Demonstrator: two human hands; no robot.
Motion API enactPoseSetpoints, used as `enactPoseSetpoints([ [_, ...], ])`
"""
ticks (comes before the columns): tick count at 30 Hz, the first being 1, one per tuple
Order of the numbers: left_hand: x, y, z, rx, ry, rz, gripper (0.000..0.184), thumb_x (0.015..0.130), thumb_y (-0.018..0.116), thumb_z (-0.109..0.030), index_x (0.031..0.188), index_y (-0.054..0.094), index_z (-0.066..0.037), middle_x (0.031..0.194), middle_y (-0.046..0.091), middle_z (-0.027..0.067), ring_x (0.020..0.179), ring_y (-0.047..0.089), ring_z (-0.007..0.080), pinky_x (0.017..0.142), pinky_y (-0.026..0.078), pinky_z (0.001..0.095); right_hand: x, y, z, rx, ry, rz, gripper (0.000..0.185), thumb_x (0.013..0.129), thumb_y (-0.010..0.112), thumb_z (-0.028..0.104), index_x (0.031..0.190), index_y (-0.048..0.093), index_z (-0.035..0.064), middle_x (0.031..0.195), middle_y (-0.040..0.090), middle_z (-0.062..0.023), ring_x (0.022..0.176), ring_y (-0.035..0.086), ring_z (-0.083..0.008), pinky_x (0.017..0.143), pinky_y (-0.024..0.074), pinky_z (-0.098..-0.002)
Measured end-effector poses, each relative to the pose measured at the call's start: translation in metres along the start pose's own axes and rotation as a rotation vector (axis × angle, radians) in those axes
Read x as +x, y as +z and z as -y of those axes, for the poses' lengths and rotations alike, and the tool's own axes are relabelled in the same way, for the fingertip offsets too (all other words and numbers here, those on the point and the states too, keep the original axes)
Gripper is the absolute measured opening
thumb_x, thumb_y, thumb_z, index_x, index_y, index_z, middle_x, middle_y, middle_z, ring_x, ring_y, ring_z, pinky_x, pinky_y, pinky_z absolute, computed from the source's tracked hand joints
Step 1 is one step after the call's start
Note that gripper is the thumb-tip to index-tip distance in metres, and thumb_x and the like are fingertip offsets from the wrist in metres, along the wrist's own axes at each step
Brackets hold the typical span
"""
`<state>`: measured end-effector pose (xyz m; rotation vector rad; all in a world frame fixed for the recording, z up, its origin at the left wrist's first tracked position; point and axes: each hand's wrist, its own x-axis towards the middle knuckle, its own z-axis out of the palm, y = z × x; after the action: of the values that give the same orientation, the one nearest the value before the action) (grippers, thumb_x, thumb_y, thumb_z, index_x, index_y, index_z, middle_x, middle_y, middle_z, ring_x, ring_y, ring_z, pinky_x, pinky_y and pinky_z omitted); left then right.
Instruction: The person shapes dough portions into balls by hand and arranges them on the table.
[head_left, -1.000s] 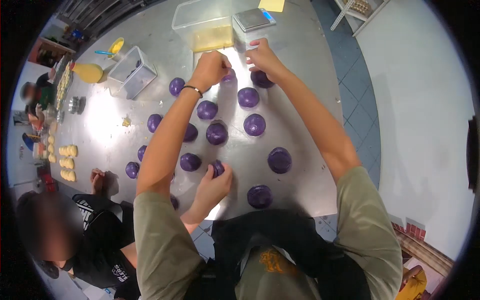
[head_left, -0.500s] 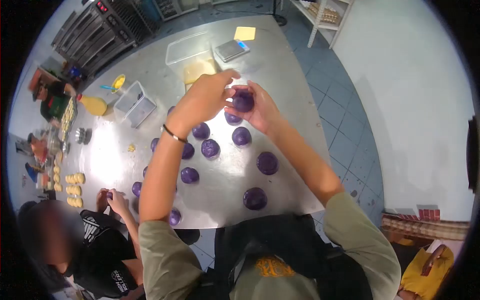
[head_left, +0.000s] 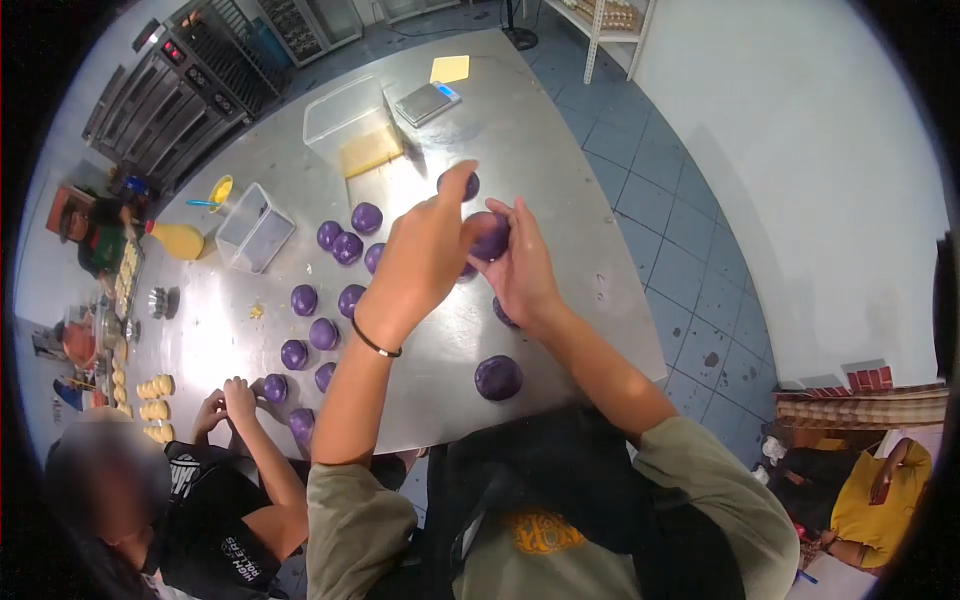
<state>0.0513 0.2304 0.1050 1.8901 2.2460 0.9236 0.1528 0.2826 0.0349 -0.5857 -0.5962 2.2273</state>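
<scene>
My right hand is curled around a smooth purple dough ball, holding it just above the metal table. My left hand is beside it, thumb against the ball and forefinger stretched out past it. Another dough ball lies beyond my left fingers. A larger one rests close to my body, and one is partly hidden under my right wrist. To the left of my left arm several purple balls are spread over the steel.
On the steel table stand a clear bin with a yellowish block, a scale, a yellow card, a second plastic container and a yellow bottle. A co-worker's hands are at the left edge.
Both my hands have come nearer my body with the dough ball, and a ball now shows beyond them. My left thumb has moved onto the held ball. The view has shifted.
</scene>
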Motion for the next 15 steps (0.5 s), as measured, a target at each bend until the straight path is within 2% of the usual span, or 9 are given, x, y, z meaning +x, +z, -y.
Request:
enactPoseSetpoints([
  [2,-0.003,0.006,0.007,-0.045,0.167,0.038,0.048,0.084,0.060,0.000,0.128,0.046,-0.012,0.084,0.067,0.0197,0.077,0.066,0.0354,0.066,0.051,0.0385,-0.008,0.004,-0.003,0.025,-0.036,0.029,0.058,0.099,0.032,0.049,0.134,0.035,0.0038,0.118,0.046,-0.0116,0.114,0.048,-0.0194,0.107,0.0339,-0.0428],
  [6,-0.005,0.003,0.009,-0.092,0.040,0.184,0.051,0.083,0.058,0.002,0.130,0.043,-0.012,0.087,0.067,0.0202,0.079,0.066,0.0362,0.068,0.052,0.0381,-0.017,0.007,-0.007,-0.038,-0.082,0.079,0.057,0.100,0.032,0.049,0.134,0.036,0.0032,0.118,0.046,-0.0108,0.107,0.051,-0.0180,0.103,0.0380,-0.0407],
  [8,-0.011,-0.004,0.004,-0.134,0.004,0.214,0.056,0.082,0.058,0.005,0.132,0.042,-0.012,0.091,0.068,0.0193,0.081,0.067,0.0353,0.071,0.052,0.0374,-0.013,-0.004,-0.013,-0.149,-0.051,0.040,0.057,0.099,0.032,0.051,0.130,0.040,0.0035,0.114,0.049,-0.0094,0.101,0.054,-0.0167,0.091,0.0465,-0.0387],
  [9,-0.014,-0.010,0.000,-0.134,0.002,0.217,0.056,0.082,0.058,0.005,0.132,0.042,-0.012,0.091,0.068,0.0193,0.081,0.067,0.0353,0.071,0.052,0.0374,-0.011,-0.010,-0.015,-0.148,-0.049,0.038,0.057,0.099,0.032,0.051,0.130,0.040,0.0035,0.114,0.049,-0.0094,0.101,0.054,-0.0167,0.091,0.0465,-0.0387],
  [11,-0.019,-0.024,-0.009,-0.105,-0.074,0.221,0.059,0.081,0.058,0.007,0.134,0.041,-0.013,0.092,0.068,0.0188,0.082,0.068,0.0338,0.071,0.052,0.0368,-0.007,-0.019,-0.013,-0.186,0.034,0.084,0.056,0.099,0.032,0.051,0.125,0.047,0.0033,0.107,0.054,-0.0075,0.096,0.055,-0.0160,0.077,0.0503,-0.0369],
  [15,-0.024,-0.022,-0.005,-0.149,0.047,0.081,0.060,0.080,0.058,0.008,0.134,0.041,-0.013,0.093,0.069,0.0186,0.083,0.069,0.0317,0.072,0.053,0.0363,-0.015,-0.015,-0.007,-0.218,0.132,0.046,0.059,0.099,0.027,0.053,0.120,0.051,0.0037,0.099,0.056,-0.0062,0.091,0.057,-0.0162,0.071,0.0501,-0.0353],
])
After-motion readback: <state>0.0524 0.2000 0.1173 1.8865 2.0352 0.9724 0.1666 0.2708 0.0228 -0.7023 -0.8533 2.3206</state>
